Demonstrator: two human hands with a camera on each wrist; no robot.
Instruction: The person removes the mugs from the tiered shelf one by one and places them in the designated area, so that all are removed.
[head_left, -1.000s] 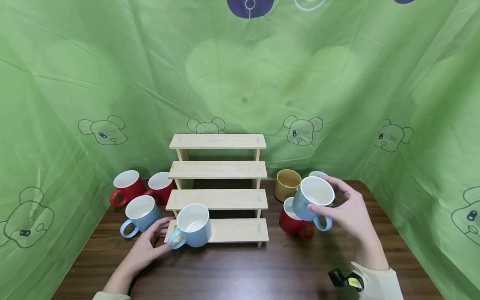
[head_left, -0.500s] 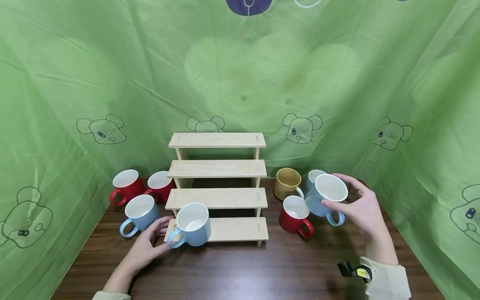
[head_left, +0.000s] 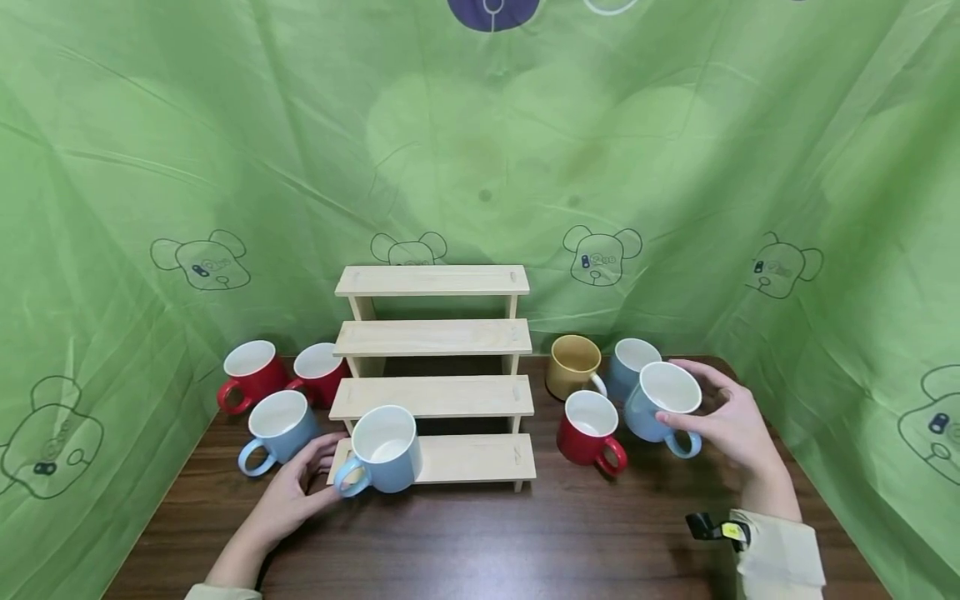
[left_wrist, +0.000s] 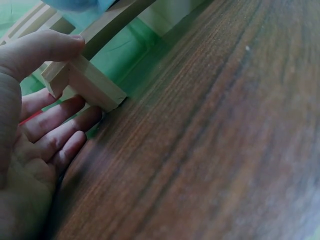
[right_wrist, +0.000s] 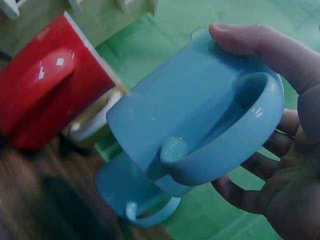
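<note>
My right hand grips a light blue mug with a white inside, thumb on its near side and fingers round the far side. The mug's handle points toward me. Behind it stands another blue mug, partly covered; a red mug is to its left. My left hand holds the left end of the lowest step of a stepped wooden shelf; in the left wrist view the thumb lies against the board. A blue mug sits on that step, beside the thumb.
A yellow mug stands right of the shelf. To the left are two red mugs, one at the far back, and a blue mug. Green cloth hangs behind and at both sides of the brown wooden table.
My right hand has carried the blue mug rightward, then slightly lower, away from the red mug. The rear blue mug shows more now. The left hand stays in place.
</note>
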